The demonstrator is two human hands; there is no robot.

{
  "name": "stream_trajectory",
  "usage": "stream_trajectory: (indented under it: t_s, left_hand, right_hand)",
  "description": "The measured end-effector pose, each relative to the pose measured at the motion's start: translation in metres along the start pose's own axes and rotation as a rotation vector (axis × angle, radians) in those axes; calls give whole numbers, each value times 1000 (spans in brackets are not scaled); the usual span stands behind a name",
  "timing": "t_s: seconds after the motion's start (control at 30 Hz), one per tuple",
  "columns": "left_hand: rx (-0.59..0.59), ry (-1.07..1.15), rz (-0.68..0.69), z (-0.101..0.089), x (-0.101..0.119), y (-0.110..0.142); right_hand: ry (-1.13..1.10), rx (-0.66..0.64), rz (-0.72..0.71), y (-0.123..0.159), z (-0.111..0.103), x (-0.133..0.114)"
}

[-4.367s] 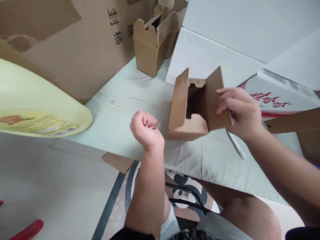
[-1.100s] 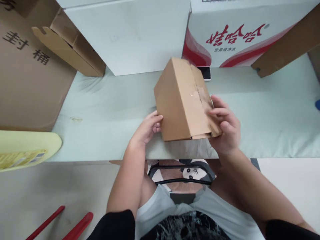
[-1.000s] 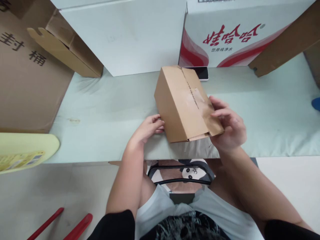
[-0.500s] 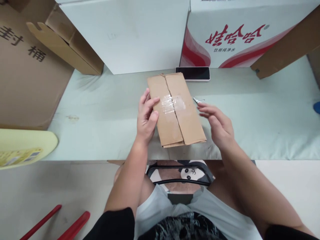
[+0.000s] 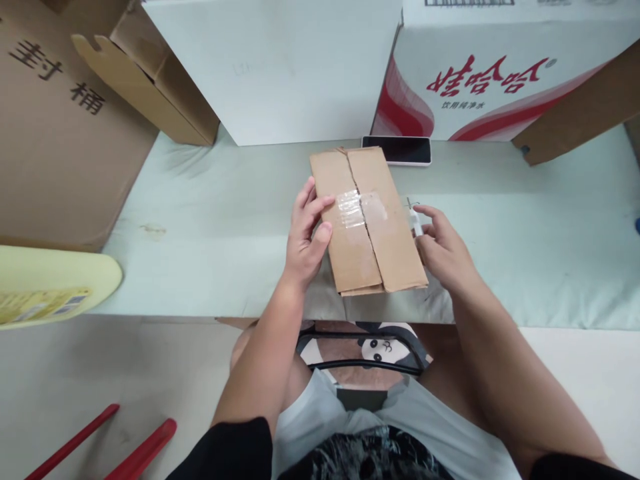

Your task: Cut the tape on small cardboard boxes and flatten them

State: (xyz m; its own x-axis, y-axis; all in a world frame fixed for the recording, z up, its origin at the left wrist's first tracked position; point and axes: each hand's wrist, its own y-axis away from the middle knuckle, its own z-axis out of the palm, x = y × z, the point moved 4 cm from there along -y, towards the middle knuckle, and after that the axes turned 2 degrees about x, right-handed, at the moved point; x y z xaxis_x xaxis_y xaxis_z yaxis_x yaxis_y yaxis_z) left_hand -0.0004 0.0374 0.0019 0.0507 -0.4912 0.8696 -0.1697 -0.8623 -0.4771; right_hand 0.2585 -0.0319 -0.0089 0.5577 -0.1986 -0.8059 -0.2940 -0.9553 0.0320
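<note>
A small brown cardboard box (image 5: pixel 350 257) lies at a slant on the cloth-covered table, its two top flaps meeting at a seam. Clear tape (image 5: pixel 351 210) crosses the middle of that seam. My left hand (image 5: pixel 309 230) grips the left side of the box, with the thumb and a finger over its top edge. Beside the right side of the box, my right hand (image 5: pixel 443 250) pinches a slim whitish utility knife (image 5: pixel 417 223) between thumb and fingers. A thin dark strand (image 5: pixel 411 202) shows at the far end of the knife; its blade cannot be made out.
Behind the box lies a phone (image 5: pixel 397 151), in front of a white carton (image 5: pixel 295 73) and a red-and-white water carton (image 5: pixel 480 87). Large brown cartons (image 5: pixel 55 153) stand at left. A pale yellow object (image 5: pixel 55 283) overlaps the table's left front corner.
My right hand has closed on the utility knife, which lay on the table under its fingertips, and turned it more upright. My left hand keeps its grip on the box. The view has shifted slightly.
</note>
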Motion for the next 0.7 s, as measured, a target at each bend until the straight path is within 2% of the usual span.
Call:
stream_trajectory:
  t_s: [0.13,0.23,0.47,0.7]
  left_hand:
    - [-1,-9,22,1,1,1]
    - [-1,-25,40,1,3,1]
    - [4,-44,45,2,2,1]
    - [-31,-40,80,1,-3,1]
  right_hand:
    - [-480,-37,54,3,2,-18]
    - [-630,-43,51,5,-1,-25]
    - [-639,82,93,6,-9,-15]
    - [-600,183,27,5,-14,-18]
